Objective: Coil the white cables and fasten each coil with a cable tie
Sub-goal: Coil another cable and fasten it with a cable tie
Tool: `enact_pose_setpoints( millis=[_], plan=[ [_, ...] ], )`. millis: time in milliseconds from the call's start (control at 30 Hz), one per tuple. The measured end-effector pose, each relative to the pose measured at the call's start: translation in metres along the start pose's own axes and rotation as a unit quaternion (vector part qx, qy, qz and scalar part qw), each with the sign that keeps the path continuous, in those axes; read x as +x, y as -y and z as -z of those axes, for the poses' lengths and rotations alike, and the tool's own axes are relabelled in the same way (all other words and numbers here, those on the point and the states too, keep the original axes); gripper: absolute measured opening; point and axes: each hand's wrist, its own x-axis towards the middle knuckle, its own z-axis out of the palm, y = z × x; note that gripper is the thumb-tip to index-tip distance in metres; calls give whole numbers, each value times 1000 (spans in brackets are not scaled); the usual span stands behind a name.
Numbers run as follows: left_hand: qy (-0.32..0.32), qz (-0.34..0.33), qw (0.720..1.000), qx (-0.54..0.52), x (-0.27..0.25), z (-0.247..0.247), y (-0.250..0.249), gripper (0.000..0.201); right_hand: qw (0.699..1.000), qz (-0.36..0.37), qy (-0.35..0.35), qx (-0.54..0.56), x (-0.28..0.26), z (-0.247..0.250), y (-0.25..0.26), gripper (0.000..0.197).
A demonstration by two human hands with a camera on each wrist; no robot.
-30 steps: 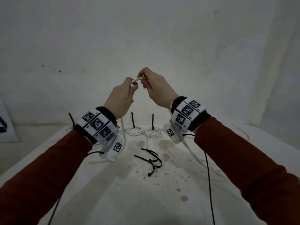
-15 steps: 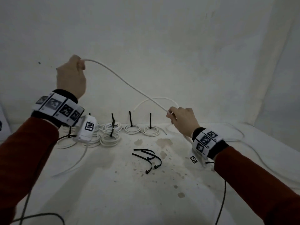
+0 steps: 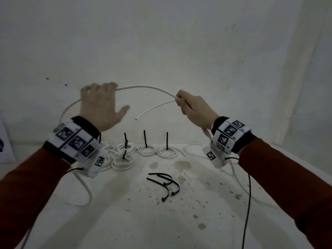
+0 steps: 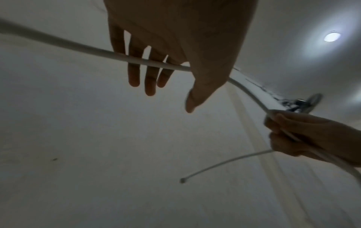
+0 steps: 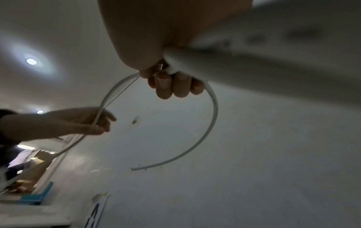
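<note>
White cable (image 3: 147,87) arcs between left hand (image 3: 99,106) and right hand (image 3: 195,108).

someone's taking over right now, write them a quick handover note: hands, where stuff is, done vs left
Right hand grips the white cable near its free end, first loop started.
Left hand is open, fingers hooked over the cable, which trails down to the table.
Done: several tied coils at the back of the table.
Left: finish coiling this cable, then tie it with one of the loose cable ties at table centre.
</note>
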Motion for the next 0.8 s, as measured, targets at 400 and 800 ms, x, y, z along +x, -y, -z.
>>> enact_pose_setpoints(
  millis=[400,800],
  plan=[
    [11,43,990,-135,17,-17,11,33,996,-3,53,-72,4,15,-9,31],
    [124,287,940,-139,-27,-87,99,38,940,-233,-250,19,-43,57,-89,14]
  ],
)
